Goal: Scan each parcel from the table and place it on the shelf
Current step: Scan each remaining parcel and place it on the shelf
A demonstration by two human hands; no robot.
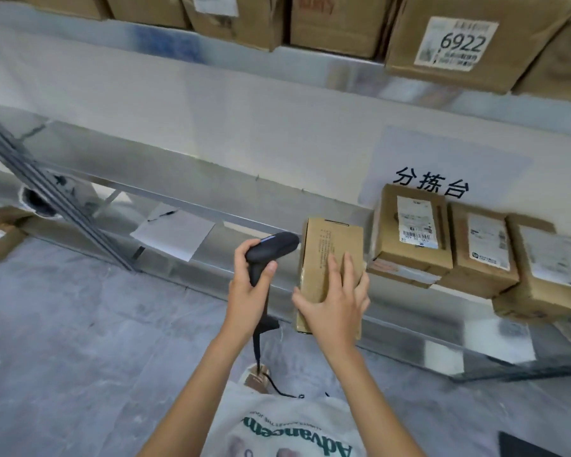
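- The left hand (248, 285) is gripping a black handheld barcode scanner (267, 250) by its handle, fingers curled round the grip and the thumb lying up the near side; the scanner's head is pointing toward three o'clock, just beside the parcel's left edge.
- A black cable (257, 344) is hanging from the scanner's base toward six o'clock, down in front of the person's printed white shirt (287, 427).
- The right hand (335, 303) is pressing flat on a brown cardboard parcel (330, 249), fingers spread fairly wide and nearly straight, tips pointing to twelve o'clock.
- The parcel is lying under those fingers: the palm is covering its near half, the thumb is reaching across the near left corner at nine o'clock, and the far half, with small printed text, is showing beyond the fingertips.
- The parcel is resting on the metal shelf (211, 179), its near end overhanging the front edge.
- At two o'clock from the parcel, three more labelled cardboard boxes (412, 232) are standing in a row against the wall, beneath a sign with black characters (432, 186).
- At nine o'clock, a white sheet of paper (175, 234) is lying on the shelf.
- Up at twelve to one o'clock, larger cartons are sitting on an upper shelf, one with a label reading 6922 (457, 44).
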